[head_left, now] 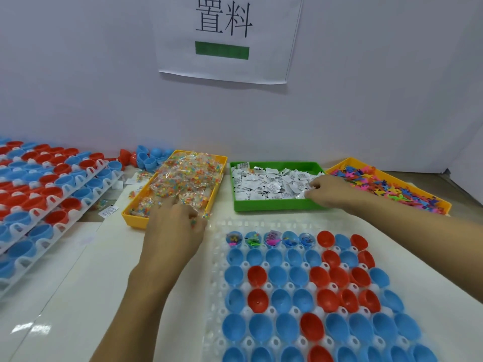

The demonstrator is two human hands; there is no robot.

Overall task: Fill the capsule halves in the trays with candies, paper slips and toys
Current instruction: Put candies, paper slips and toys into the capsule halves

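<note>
1. The near tray holds blue and red capsule halves; I see five far-left ones filled.
2. My left hand pinches a candy packet beside the yellow candy bin.
3. My right hand curls on paper slips in the green bin.
4. Toys lie far right.

A pale surface carried a white capsule tray at 5 o'clock, stacked trays at 9, and yellow, green and orange bins toward 12.
</note>
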